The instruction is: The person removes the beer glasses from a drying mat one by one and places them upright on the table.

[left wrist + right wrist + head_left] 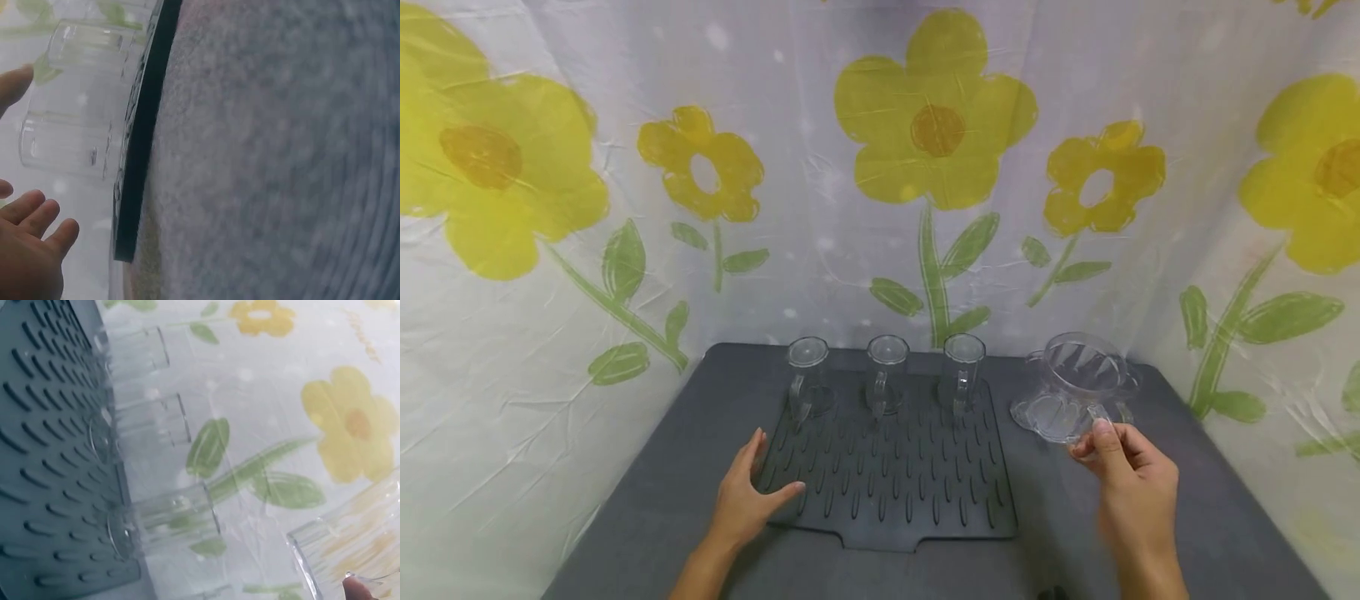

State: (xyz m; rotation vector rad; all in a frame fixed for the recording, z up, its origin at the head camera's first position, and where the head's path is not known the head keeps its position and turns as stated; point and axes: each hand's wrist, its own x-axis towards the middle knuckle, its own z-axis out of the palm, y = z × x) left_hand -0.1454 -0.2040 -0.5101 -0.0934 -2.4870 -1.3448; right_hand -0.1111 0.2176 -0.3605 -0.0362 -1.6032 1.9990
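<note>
Three clear glass mugs, the left (808, 379), the middle (887, 379) and the right (964, 379), stand in a row along the back of a dark ribbed mat (887, 500). My right hand (1131, 487) pinches the small handle of a clear, wide-rimmed ribbed vessel (1084, 367) to the right of the mat. A scalloped clear part (1052, 417) shows below the rim; whether it is one piece with the vessel I cannot tell. My left hand (741, 500) is at the mat's left edge, fingers and thumb spread, holding nothing. Right wrist view: the ribbed vessel (350, 550) beside my thumb.
The mat lies on a dark grey table (662, 467), its tab towards the front. Behind and at both sides hangs a pale curtain (820, 250) with yellow flowers. A small dark object (1054, 593) shows at the bottom edge of the head view.
</note>
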